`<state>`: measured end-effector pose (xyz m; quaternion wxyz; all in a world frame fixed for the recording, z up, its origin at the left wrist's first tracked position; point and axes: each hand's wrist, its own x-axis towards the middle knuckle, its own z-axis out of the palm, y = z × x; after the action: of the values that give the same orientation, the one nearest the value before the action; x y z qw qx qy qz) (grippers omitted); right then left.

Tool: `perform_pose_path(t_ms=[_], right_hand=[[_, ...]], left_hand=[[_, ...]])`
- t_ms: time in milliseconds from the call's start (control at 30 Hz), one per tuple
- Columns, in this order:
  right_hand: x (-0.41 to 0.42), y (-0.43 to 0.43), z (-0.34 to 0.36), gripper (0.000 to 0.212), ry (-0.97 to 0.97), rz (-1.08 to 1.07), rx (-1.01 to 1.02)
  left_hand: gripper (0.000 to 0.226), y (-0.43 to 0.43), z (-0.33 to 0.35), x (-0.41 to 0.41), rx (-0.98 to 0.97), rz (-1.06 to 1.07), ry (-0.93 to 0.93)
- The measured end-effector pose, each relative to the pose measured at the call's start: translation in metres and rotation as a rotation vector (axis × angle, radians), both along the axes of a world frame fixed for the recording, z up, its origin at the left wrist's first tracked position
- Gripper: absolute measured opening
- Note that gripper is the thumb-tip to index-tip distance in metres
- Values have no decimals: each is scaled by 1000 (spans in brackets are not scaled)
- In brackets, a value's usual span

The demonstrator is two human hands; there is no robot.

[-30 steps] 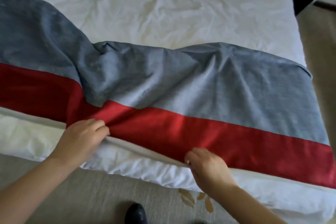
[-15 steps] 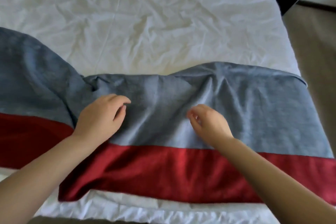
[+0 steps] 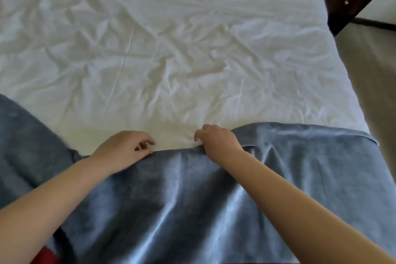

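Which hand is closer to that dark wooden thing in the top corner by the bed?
Right. The right hand grips the grey blanket at its far edge, on the side toward the dark furniture; the left hand grips the same edge, farther away.

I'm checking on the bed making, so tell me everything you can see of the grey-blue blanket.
The grey-blue blanket is soft, faintly shiny fabric, lying rumpled in long folds across the near end of the wrinkled white bed sheet. A sliver of its red band shows at bottom left. Its far edge runs unevenly, nearest the person in the middle. The left hand and right hand both grip that edge there, forearms stretched above it.
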<state>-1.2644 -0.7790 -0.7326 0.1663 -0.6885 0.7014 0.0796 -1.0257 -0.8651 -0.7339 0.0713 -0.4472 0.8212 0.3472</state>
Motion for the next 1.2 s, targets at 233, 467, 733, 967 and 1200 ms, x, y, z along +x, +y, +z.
perform_pose_path(t_ms=[233, 467, 733, 967, 1200], right_hand=[[1, 0, 4, 31, -40, 92, 142], [9, -15, 15, 24, 127, -50, 26], [15, -28, 12, 24, 14, -446, -233], [3, -35, -1, 36, 20, -604, -74], [-26, -52, 1, 25, 158, -660, -99]], left_hand=[[33, 8, -14, -15, 11, -165, -99], [14, -11, 9, -33, -158, -338, -162], [18, -36, 25, -32, -412, -252, 88], [9, -66, -10, -37, -39, -14, 45], [9, -87, -11, -42, -127, -66, 50]])
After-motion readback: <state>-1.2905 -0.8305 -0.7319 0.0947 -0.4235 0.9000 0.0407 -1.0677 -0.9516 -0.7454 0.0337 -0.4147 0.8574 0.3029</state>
